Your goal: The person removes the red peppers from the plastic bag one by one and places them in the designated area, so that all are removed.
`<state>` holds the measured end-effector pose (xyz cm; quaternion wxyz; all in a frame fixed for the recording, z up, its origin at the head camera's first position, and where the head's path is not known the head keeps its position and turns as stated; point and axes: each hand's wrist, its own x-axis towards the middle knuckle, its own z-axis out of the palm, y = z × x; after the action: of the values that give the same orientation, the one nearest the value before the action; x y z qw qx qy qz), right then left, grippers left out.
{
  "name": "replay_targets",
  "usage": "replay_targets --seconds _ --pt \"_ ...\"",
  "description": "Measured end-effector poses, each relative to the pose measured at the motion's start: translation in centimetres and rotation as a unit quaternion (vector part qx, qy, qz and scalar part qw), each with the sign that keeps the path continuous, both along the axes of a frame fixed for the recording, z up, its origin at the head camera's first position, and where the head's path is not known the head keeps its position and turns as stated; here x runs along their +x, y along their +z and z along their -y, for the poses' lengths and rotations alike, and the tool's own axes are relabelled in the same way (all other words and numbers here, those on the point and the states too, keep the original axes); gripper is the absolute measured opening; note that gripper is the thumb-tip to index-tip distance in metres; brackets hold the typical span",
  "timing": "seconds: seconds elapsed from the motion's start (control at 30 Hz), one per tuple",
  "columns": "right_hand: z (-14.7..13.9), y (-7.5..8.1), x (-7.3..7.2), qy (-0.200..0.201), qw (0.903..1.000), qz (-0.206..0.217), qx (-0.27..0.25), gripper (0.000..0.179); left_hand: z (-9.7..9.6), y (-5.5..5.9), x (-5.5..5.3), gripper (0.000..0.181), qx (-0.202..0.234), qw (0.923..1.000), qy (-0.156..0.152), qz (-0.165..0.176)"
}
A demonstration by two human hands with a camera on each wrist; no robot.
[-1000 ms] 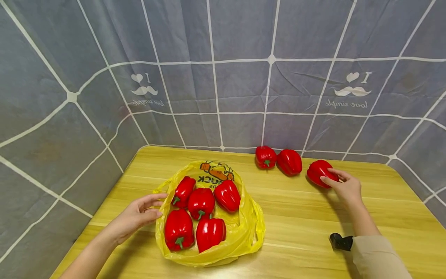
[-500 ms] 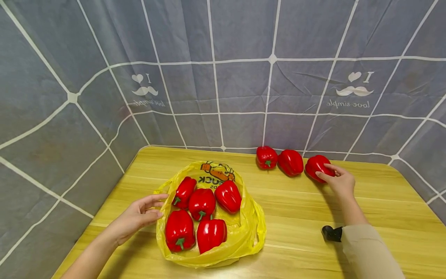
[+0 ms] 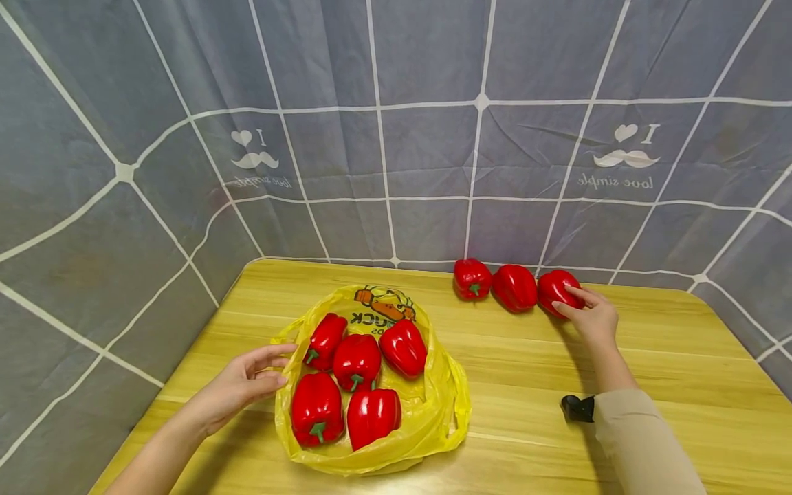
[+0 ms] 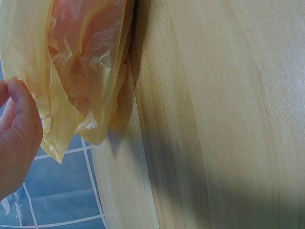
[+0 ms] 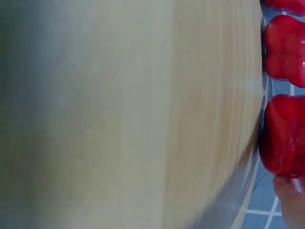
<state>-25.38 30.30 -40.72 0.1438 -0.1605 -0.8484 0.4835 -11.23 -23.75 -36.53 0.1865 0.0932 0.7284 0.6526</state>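
Note:
My right hand (image 3: 595, 320) grips a red bell pepper (image 3: 555, 289) by its right side, at the far right end of a row. Close to its left lie two more red bell peppers, one lying on its side (image 3: 515, 288) and another with its green stem toward me (image 3: 472, 280). In the right wrist view the held pepper (image 5: 285, 136) sits low over the tabletop. A yellow plastic bag (image 3: 442, 412) stands wide open with several red peppers inside. My left hand (image 3: 241, 385) pinches the bag's left rim; thumb and finger meet on the film (image 4: 38, 90) in the left wrist view.
The wood-grain table (image 3: 507, 392) extends back to a grey-blue curtain (image 3: 427, 151) with white grid lines, which also closes off the left side. A black strap piece (image 3: 578, 408) shows beside my right sleeve (image 3: 640, 433).
My right hand has slid the held pepper left and slightly back, up close to the two others in the row. My left hand and the bag have stayed put.

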Motion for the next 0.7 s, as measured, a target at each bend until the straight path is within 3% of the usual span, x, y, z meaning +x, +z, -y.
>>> replay_targets --seconds 0.3,0.7 --pt "0.01 -0.39 -0.54 0.001 0.9999 -0.005 -0.016 0.047 -0.07 -0.1 -0.06 0.054 -0.013 0.9999 0.004 -0.001" --pt "0.39 -0.29 -0.77 0.014 0.9996 -0.012 -0.021 0.05 0.26 -0.52 -0.16 0.051 0.007 0.9999 -0.009 -0.008"
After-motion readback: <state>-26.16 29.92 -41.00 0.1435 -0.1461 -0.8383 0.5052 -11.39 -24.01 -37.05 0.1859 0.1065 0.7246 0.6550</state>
